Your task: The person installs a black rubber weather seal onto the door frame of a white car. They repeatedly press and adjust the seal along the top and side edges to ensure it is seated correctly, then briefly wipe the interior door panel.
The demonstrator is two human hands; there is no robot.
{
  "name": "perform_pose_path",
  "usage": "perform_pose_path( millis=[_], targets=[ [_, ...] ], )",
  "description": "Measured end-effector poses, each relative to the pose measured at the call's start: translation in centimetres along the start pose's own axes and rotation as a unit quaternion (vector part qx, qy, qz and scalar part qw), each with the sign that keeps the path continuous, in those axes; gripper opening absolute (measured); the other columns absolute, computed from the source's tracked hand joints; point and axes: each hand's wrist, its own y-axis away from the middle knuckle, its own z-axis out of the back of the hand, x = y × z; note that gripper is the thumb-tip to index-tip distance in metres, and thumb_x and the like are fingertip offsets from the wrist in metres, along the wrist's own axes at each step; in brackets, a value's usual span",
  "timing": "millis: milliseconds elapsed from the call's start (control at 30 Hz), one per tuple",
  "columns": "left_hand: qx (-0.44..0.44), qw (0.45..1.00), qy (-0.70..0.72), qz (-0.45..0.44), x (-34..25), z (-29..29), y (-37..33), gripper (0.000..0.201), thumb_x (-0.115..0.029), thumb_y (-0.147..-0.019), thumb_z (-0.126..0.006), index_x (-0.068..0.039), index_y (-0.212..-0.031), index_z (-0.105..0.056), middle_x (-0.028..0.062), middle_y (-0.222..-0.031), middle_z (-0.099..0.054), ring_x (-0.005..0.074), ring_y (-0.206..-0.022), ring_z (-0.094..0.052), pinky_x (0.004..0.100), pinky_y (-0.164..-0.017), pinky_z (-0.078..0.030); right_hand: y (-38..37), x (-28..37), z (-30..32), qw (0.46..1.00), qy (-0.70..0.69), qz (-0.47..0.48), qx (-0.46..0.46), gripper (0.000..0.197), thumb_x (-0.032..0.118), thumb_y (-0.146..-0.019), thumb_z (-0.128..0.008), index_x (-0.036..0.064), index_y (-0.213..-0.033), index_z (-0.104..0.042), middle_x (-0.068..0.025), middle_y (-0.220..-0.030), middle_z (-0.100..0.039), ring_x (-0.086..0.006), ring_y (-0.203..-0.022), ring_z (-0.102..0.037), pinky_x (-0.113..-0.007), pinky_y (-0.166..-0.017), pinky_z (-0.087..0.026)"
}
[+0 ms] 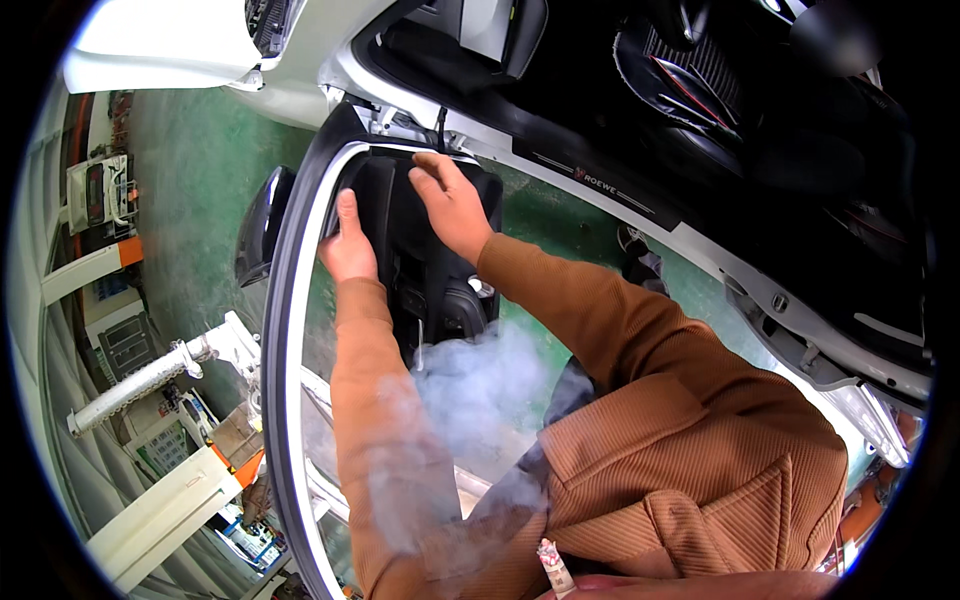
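An open car door stands in front of me, and its black inner trim panel [420, 270] sits inside the white-edged door frame [288, 380]. My left hand [348, 245] grips the panel's left edge, thumb up along it. My right hand [450, 200] lies flat on the upper part of the panel, with the fingers reaching to its top edge near the door hinge. Both arms wear brown ribbed sleeves. The lower part of the panel is hidden by my arms and by smoke.
A black side mirror [262, 225] sticks out left of the door. The car's sill [610, 190] and dark cabin floor [690, 70] run across the upper right. A lit cigarette [555, 570] at the bottom edge gives off smoke [480, 380]. White railings [150, 375] and a green floor [200, 170] lie to the left.
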Motion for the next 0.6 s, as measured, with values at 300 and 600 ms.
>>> perform_pose_path(
  millis=[300, 600],
  targets=[
    [0.038, 0.998, 0.000, 0.047, -0.5, -0.4, 0.2, 0.068, -0.042, -0.083, -0.093, 0.010, -0.121, -0.071, 0.0176, -0.122, -0.075, 0.0249, -0.108, -0.068, 0.0374, -0.101, -0.053, -5.4, 2.0, -5.6, 0.989, -0.128, 0.007, -0.080, 0.031, 0.023, -0.111, -0.052, -0.0021, -0.125, -0.065, -0.0100, -0.118, -0.073, -0.0170, -0.111, -0.064, -0.030, -0.103, -0.048],
    [-0.115, 0.984, -0.119, -0.071, 1.2, 1.3, 2.8, 0.073, -0.034, -0.082, -0.095, 0.011, -0.131, -0.063, 0.0215, -0.130, -0.069, 0.0322, -0.120, -0.063, 0.0426, -0.108, -0.048, -5.6, 1.1, -6.0, 0.990, 0.083, 0.112, -0.021, 0.029, 0.024, -0.108, -0.051, 0.0007, -0.113, -0.068, -0.0211, -0.113, -0.071, -0.0437, -0.111, -0.062, -0.049, -0.098, -0.048]
  ],
)
